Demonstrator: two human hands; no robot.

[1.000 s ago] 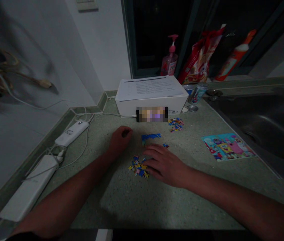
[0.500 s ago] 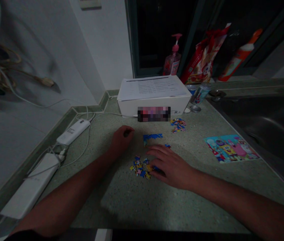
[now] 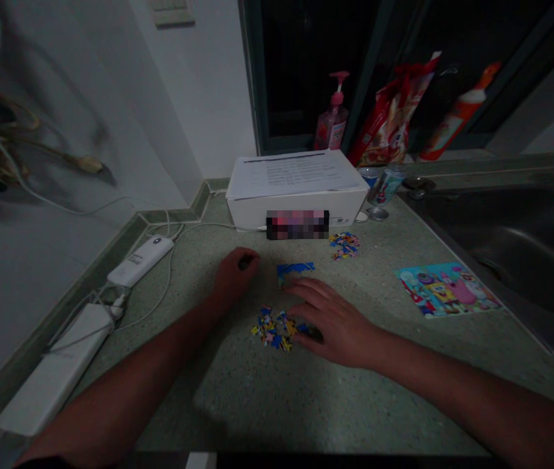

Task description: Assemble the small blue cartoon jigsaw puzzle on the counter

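Several colourful cardboard jigsaw pieces (image 3: 272, 330) lie in a small heap on the green speckled worktop (image 3: 257, 404). The right hand (image 3: 338, 324) rests low with its fingers (image 3: 309, 291) spread wide, and the tips touch this heap; such a light touch is good, so small pieces do not scatter. The left hand (image 3: 235, 277) is curled narrow near a joined blue puzzle section (image 3: 295, 270), and I cannot tell if it holds something
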